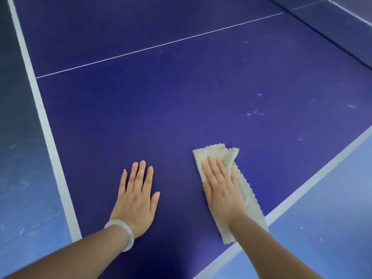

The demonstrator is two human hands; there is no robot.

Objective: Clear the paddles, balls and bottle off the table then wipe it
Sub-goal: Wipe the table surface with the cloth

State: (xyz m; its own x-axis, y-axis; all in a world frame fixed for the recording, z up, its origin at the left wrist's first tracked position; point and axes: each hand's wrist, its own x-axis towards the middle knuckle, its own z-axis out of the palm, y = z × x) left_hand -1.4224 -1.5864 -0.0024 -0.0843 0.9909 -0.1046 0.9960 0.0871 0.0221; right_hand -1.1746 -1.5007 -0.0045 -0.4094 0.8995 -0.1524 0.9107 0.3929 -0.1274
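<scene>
Wiping step: right hand, fingers straight, presses the beige cloth on the blue bench, lower right of centre. The left hand rests flat beside it. The next move probably calls for a sweep toward the white specks at right.

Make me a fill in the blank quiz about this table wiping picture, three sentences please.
1. The right hand presses the beige cloth flat on the ____.
2. The pale bangle circles the ____ wrist.
3. The left hand lies flat, holding ____.
Missing words: table; left; nothing.
</scene>
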